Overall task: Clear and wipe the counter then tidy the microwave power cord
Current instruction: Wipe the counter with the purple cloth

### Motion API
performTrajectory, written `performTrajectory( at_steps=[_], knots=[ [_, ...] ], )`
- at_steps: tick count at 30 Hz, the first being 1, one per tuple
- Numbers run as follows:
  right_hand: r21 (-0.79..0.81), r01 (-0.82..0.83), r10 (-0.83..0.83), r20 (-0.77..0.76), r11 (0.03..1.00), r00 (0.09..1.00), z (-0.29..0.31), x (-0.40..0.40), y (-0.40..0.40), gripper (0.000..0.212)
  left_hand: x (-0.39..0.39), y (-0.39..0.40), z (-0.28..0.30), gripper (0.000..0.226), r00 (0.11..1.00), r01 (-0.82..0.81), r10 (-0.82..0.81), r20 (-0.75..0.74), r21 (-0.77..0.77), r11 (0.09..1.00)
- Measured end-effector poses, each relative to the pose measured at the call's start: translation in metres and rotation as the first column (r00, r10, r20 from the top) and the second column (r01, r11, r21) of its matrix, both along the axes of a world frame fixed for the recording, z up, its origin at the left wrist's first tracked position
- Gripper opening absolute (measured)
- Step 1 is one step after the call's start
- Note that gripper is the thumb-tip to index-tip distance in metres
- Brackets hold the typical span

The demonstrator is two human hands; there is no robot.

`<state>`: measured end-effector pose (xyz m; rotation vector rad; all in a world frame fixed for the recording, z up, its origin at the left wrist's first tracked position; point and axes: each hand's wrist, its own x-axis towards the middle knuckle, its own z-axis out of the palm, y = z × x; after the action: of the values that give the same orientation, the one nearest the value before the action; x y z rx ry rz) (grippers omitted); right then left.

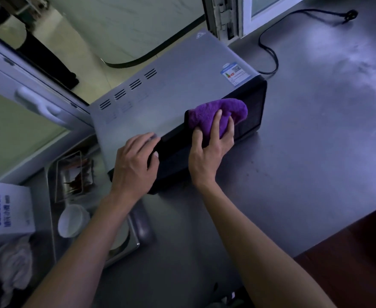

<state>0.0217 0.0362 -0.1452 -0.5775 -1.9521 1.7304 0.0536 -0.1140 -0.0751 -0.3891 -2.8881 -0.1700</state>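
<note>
While the right hand [211, 147] presses one purple cloth [218, 116] against the dark front of the single microwave [171, 103], fingers spread and thumb tucked round the cloth's near edge, the left hand [135, 165] rests on the microwave's front top corner with fingers relaxed and thumb on the dark face. One black power cord [269, 52] trails loose from behind the microwave across the steel counter [316, 141], its plug [350, 14] lying well apart near the window. Left of the microwave sit one white bowl [72, 220], one metal tray [75, 174], one white carton [4, 210] and one crumpled white rag [11, 263].
</note>
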Motion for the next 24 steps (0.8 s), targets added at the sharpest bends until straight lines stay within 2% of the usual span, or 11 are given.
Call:
performTrajectory(
  at_steps=[8,13,17,21,24],
  knots=[
    [-0.048,-0.02,0.022,0.025,0.999,0.999,-0.007,0.051,-0.104,0.059,0.051,-0.098,-0.004,0.042,0.999,0.017,-0.015,-0.03,0.035,0.999],
    [-0.041,-0.07,0.072,0.045,0.997,0.996,-0.02,0.089,-0.176,0.06,0.065,-0.141,-0.001,0.041,0.995,0.091,-0.09,-0.043,0.02,0.996],
    [-0.056,-0.109,0.113,0.076,0.992,0.991,-0.03,0.11,-0.213,0.062,0.067,-0.147,0.008,0.037,0.989,0.146,-0.146,-0.01,-0.009,0.989],
    [-0.052,-0.069,0.072,0.058,0.996,0.996,-0.03,0.108,-0.219,0.062,0.056,-0.13,0.011,0.04,0.973,0.224,-0.219,0.071,-0.077,0.972],
    [-0.045,-0.102,0.104,0.051,0.994,0.993,-0.034,0.107,-0.217,0.065,0.045,-0.109,0.014,0.043,0.967,0.244,-0.231,0.105,-0.133,0.961]
  ],
)
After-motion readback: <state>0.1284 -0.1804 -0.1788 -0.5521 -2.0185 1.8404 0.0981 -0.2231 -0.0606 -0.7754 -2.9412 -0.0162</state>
